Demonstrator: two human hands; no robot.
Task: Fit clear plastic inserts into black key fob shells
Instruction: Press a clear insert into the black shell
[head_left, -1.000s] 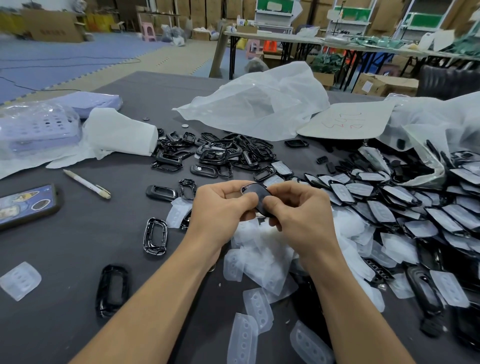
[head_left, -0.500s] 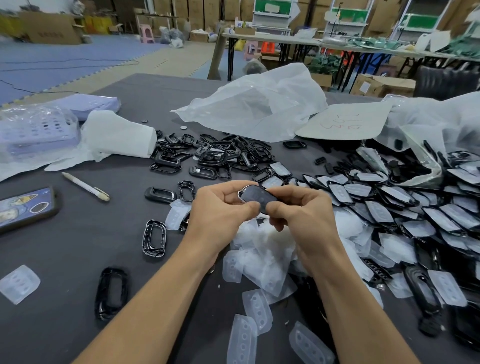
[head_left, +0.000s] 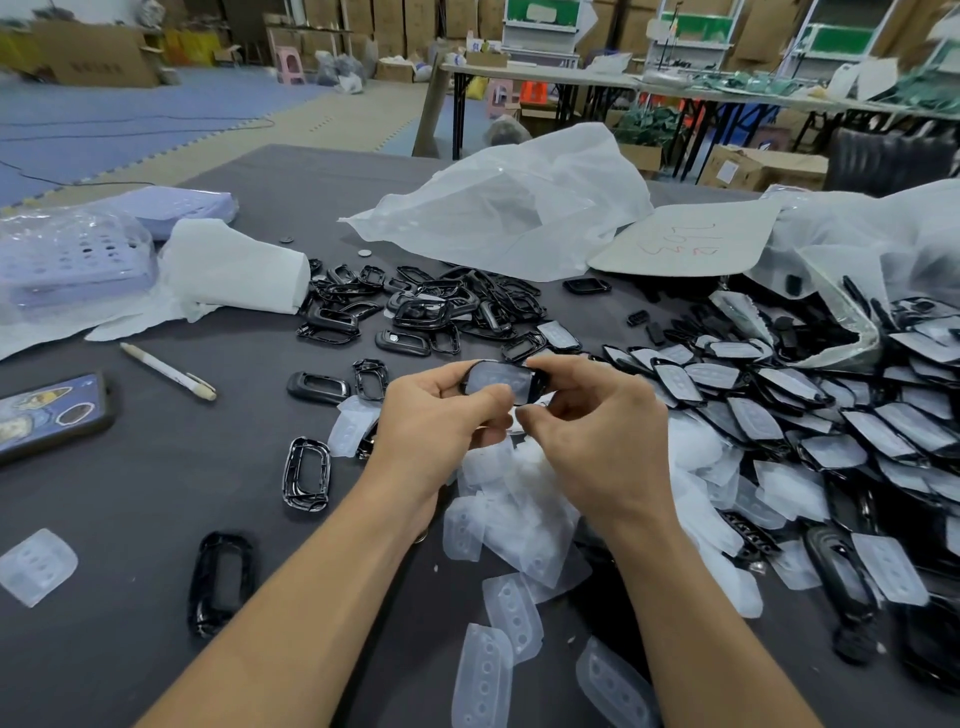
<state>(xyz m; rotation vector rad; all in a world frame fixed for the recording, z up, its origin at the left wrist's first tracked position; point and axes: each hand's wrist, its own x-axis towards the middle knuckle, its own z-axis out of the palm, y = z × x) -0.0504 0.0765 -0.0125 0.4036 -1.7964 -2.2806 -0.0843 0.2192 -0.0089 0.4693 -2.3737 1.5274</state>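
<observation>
Key fob shell (head_left: 503, 382) between both hands

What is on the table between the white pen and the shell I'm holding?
In the head view, two loose black shells lie there: one nearer the pen, the other beside the left hand gripping the held shell.

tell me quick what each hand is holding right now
Left hand: grips the black shell with its clear insert.
Right hand: pinches the same shell's other end.
</observation>
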